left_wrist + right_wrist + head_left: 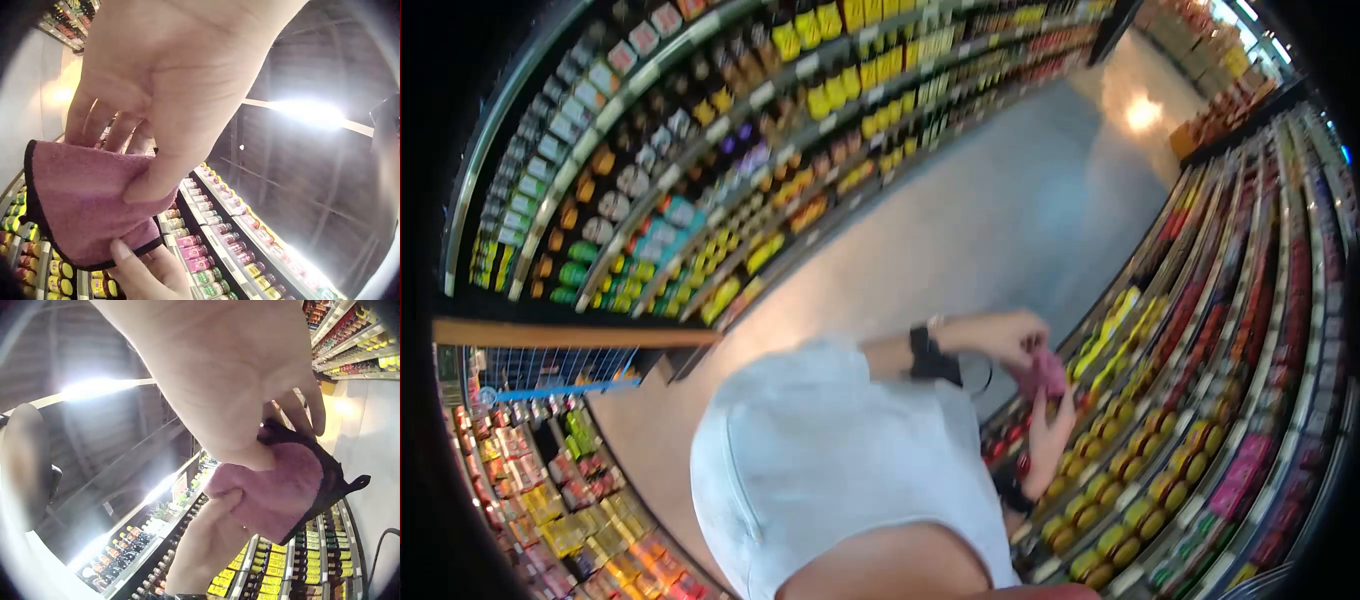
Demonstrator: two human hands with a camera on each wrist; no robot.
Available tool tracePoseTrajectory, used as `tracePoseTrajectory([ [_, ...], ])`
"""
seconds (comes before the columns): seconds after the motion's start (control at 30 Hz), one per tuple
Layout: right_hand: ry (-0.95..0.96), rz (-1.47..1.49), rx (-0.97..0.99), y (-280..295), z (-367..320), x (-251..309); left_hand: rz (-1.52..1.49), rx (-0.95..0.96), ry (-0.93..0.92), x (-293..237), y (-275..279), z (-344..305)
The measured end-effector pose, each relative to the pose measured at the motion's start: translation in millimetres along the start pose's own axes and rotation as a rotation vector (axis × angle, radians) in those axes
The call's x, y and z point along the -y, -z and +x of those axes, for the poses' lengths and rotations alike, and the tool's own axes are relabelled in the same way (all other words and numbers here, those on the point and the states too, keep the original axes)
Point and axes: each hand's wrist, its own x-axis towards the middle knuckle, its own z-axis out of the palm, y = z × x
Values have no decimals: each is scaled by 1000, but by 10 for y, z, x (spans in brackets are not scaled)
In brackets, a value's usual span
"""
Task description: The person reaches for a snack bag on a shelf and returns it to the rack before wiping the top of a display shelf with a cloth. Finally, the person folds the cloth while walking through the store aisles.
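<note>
A pink cloth (1043, 374) with black edging is held between both hands in front of the white shirt. My left hand (1012, 338) pinches it, the thumb lying across its face in the left wrist view. From the other side my right hand (1052, 432) grips it, with that thumb at the black-edged lower border. In the right wrist view the cloth (281, 487) is folded over, showing a dark side and a small black hanging loop (359, 482). Some fingers of each hand are hidden behind the fabric.
Close by the hands stands a shelf of yellow-labelled jars (1145, 515). Another stocked shelf (730, 130) runs along the far side of the aisle floor (990, 210). A blue wire basket (550, 372) and packets (565, 500) are at the lower left.
</note>
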Motion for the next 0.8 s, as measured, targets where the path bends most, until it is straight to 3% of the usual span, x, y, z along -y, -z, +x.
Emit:
tracePoseTrajectory([
  [0.07,-50,-45,-39,119,428,-60,232,-81,-184,-6,262,369],
  [0.13,-49,-112,-64,231,814,49,180,-102,-198,-1,517,672],
  [0.33,28,-148,56,472,1910,-8,160,-106,-125,2,1189,1384],
  [0.5,108,-36,92,692,2827,-570,236,-194,-66,186,1559,2030],
  [0.6,213,-38,84,903,3418,-782,105,-161,70,160,1687,2497],
  [0.8,323,40,71,1572,4621,-1247,234,-118,162,4,1857,3726],
])
